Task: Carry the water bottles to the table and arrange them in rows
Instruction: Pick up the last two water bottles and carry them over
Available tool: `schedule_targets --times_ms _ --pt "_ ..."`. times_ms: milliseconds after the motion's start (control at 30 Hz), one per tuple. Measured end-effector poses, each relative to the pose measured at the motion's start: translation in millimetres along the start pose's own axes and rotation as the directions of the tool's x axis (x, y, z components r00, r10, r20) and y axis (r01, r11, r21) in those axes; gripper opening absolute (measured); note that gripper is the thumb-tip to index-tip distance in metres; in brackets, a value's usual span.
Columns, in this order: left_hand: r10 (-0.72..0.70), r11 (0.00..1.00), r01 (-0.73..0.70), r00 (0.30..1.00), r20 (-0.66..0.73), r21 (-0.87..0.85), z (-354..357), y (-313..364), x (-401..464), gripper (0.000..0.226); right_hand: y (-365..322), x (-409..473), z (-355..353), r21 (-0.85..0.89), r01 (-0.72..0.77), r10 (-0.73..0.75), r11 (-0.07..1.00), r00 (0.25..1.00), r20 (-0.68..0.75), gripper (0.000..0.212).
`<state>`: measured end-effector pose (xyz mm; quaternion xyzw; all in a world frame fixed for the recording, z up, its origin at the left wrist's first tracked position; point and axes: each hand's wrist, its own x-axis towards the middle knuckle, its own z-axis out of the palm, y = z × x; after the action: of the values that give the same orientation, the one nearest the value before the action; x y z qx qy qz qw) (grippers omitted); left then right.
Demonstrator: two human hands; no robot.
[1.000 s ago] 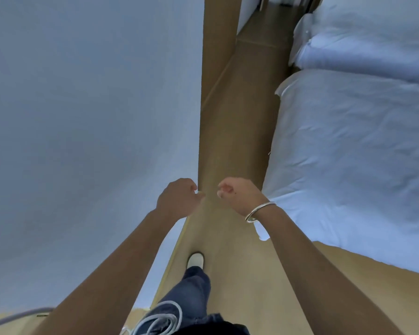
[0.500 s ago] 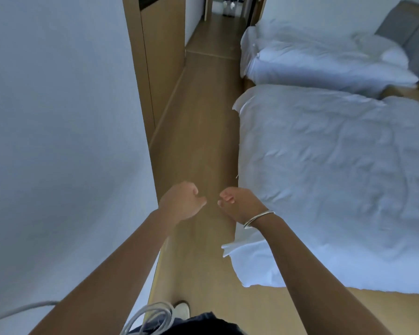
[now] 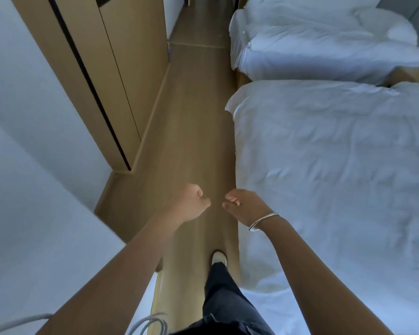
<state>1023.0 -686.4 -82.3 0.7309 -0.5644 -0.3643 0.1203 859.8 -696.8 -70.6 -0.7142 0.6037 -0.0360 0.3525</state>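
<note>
— Water bottles? None that I can see from where I stand, nor the table. Both hands hold nothing.

— How are the hands?

— The left hand (image 3: 190, 205) and the right hand (image 3: 243, 206) are held out in front, close together but apart, each with fingers curled into a loose fist round nothing. A silver bangle (image 3: 264, 221) sits on the right wrist.

— What is around them?

— A narrow strip of wooden floor (image 3: 196, 122) runs ahead between them. Just right of the right hand lies a bed with a rumpled white duvet (image 3: 336, 177); its edge hangs down close beside the path. Beyond it, further ahead, a second white bed (image 3: 312, 44). Left of the left hand a white wall (image 3: 34, 189), and ahead of that a wooden cabinet (image 3: 121, 81) with a dark vertical gap in its front. Below the hands, a leg in dark trousers (image 3: 225, 301) and a pale shoe (image 3: 219, 258) on the floor. Grey cable (image 3: 153, 325) loops near the left forearm.

— Any writing?

— None that I can read.
</note>
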Motion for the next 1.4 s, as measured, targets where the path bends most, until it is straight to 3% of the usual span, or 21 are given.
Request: schedule_targets --times_ms 333,467,833,1100,1400 --pt "-0.037 0.999 0.035 0.996 -0.080 -0.021 -47.3 89.8 198.2 0.041 10.4 194.9 -118.5 -0.024 0.049 -0.048 0.999 0.999 0.023 0.034" --pt "-0.075 0.993 0.083 0.993 -0.091 0.087 -67.3 95.3 249.1 0.044 16.5 254.8 -146.5 -0.068 0.044 -0.040 0.997 0.997 0.069 0.036" --pt "-0.044 0.992 0.047 0.999 -0.025 0.113 -144.0 109.0 437.2 0.036 -16.1 433.1 -203.6 -0.032 0.020 -0.018 0.999 0.997 0.073 0.036" --pt "0.030 0.985 -0.007 0.991 -0.130 0.175 -241.8 131.1 580.9 0.040 -63.9 574.1 -254.0 -0.061 -0.007 0.009 0.998 0.999 0.035 0.029" --pt "0.019 0.966 -0.007 0.999 -0.044 0.257 -276.0 155.7 713.9 0.042 -70.0 705.2 -300.1 -0.026 -0.008 0.008 1.000 1.000 -0.001 0.029"
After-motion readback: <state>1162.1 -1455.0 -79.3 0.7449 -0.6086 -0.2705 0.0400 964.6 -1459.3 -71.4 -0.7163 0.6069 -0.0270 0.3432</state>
